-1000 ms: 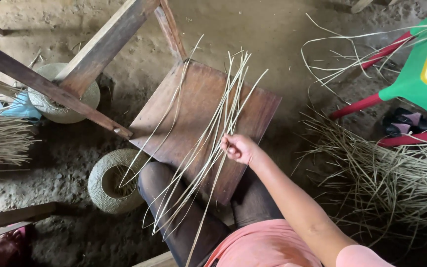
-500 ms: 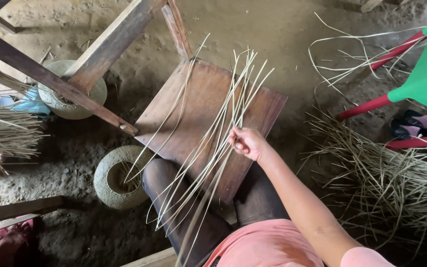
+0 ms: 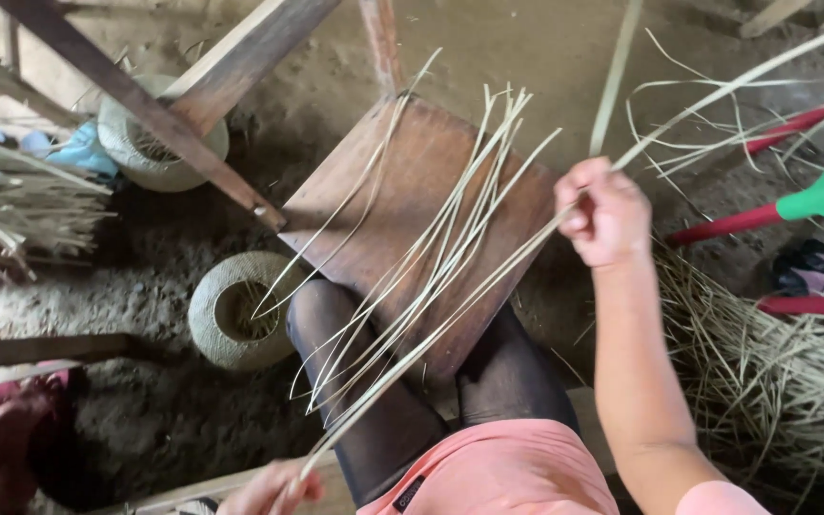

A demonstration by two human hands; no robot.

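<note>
- Right hand (image 3: 604, 212): raised at right above the board's edge, fingers curled shut, pinching one long pale strip (image 3: 469, 296)
- Left hand (image 3: 269, 488): near bottom edge, only partly in view; fingers appear closed on the near end of the same strip, though the grip itself cannot be told for sure
- Strip: stretched taut on a diagonal between both hands, its far end running on past the right hand toward the upper right
- Loose strips (image 3: 431, 257): a fan of them lying across the board (image 3: 402, 181) and the person's dark-clad knees
- Board: brown wood, tilted on the lap, far end on the dirt floor
- Baskets: one small woven basket (image 3: 240, 310) left of the knee, another (image 3: 154, 143) far left under a wooden beam (image 3: 135, 95)
- Heap of strips (image 3: 774, 381): right, on the ground
- Step in hand, as judged: one strip drawn apart from the fan and held straight
- Next move calls for steady tension at both ends and keeping the strip clear of its neighbours
</note>
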